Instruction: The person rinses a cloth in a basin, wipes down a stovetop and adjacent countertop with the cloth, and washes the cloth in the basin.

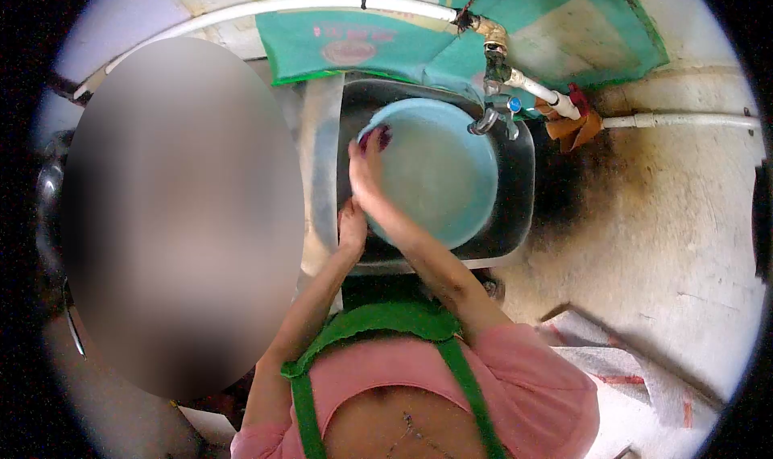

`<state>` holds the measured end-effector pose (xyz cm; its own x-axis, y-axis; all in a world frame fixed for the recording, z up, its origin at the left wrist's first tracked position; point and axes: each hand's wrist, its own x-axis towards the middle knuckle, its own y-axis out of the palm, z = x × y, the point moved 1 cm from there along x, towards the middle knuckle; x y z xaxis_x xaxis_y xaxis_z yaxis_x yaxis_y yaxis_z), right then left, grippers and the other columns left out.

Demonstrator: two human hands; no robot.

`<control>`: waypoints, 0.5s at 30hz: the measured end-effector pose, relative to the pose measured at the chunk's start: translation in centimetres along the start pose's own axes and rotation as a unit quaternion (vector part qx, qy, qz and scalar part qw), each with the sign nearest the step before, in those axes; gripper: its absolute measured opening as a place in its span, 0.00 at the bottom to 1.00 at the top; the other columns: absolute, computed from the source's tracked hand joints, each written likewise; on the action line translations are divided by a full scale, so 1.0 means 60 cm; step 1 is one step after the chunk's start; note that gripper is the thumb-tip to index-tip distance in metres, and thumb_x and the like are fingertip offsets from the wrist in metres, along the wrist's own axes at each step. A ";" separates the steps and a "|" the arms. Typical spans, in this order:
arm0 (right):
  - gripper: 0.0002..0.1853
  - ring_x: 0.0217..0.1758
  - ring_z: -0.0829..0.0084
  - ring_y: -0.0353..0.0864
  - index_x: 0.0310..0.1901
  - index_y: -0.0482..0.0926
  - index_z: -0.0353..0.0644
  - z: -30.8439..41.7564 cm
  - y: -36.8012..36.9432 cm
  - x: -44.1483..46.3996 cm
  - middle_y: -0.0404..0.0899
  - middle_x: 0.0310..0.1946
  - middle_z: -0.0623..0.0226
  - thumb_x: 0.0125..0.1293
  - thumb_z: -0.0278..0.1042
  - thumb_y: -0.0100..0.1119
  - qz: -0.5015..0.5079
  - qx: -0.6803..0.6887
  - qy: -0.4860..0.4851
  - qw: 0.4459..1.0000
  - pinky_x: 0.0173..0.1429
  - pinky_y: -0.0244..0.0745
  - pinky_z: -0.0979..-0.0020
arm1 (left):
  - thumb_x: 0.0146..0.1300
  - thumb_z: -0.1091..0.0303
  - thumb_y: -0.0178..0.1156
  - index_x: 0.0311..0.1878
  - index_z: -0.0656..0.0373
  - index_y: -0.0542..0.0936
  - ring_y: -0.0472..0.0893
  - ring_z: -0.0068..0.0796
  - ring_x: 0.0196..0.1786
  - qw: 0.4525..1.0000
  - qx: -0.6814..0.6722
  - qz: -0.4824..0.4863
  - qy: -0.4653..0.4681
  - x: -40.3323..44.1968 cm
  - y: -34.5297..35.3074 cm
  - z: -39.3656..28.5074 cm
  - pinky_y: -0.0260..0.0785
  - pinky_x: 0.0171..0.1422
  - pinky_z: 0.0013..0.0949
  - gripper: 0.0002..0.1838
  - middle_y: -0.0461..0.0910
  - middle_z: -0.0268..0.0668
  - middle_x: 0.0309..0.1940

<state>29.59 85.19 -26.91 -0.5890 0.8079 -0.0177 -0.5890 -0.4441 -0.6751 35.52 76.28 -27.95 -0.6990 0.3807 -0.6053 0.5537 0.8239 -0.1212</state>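
Observation:
A light blue plastic basin point(493, 177) stands in the dark metal sink point(519, 217), with cloudy pale water in it. My right hand point(366, 169) is at the basin's left rim. It is closed on a dark purple scrubber point(377, 138), pressed against the upper left of the rim; whether it is a pad or a cloth is hard to make out. Just below it, outside the basin wall, is my left hand point(352, 224), its fingers curled at the lower left rim and partly hidden by my right wrist.
A metal tap point(493, 122) with a blue-marked handle reaches over the basin's right rim. White pipes point(282, 6) run along the wall, over a green sheet point(354, 36). A metal ledge point(322, 153) borders the sink on the left. A large blurred patch hides the area further left.

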 end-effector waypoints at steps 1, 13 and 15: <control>0.24 0.63 0.61 0.53 0.61 0.54 0.33 0.026 -0.054 -0.046 0.54 0.60 0.49 0.65 0.34 0.38 0.071 -0.083 -0.030 0.994 0.66 0.44 0.67 | 0.65 0.56 0.39 0.45 0.65 0.70 0.74 0.30 0.36 0.997 0.055 -0.001 0.056 0.012 0.004 0.023 0.67 0.40 0.33 0.21 0.74 0.41 0.35; 0.07 0.45 0.68 0.72 0.31 0.77 0.47 -0.296 -0.393 0.059 0.75 0.35 0.66 0.50 0.36 0.55 0.518 -0.321 -0.430 0.666 0.56 0.59 0.58 | 0.65 0.50 0.36 0.43 0.69 0.71 0.73 0.40 0.35 0.998 -0.027 -0.042 -0.036 0.007 0.012 0.002 0.64 0.42 0.37 0.27 0.73 0.47 0.33; 0.10 0.49 0.70 0.71 0.32 0.77 0.47 -0.321 -0.393 0.157 0.75 0.39 0.68 0.46 0.34 0.55 0.440 -0.480 -0.581 0.489 0.60 0.56 0.55 | 0.65 0.49 0.35 0.45 0.67 0.69 0.74 0.34 0.31 0.997 -0.033 -0.038 -0.050 -0.002 0.007 -0.013 0.69 0.31 0.34 0.27 0.72 0.44 0.31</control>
<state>48.61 110.73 -25.35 -0.6258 -0.5450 -0.5580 0.3778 0.4141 -0.8281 35.49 76.91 -27.29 -0.6869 0.2749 -0.6727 0.4678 0.8757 -0.1198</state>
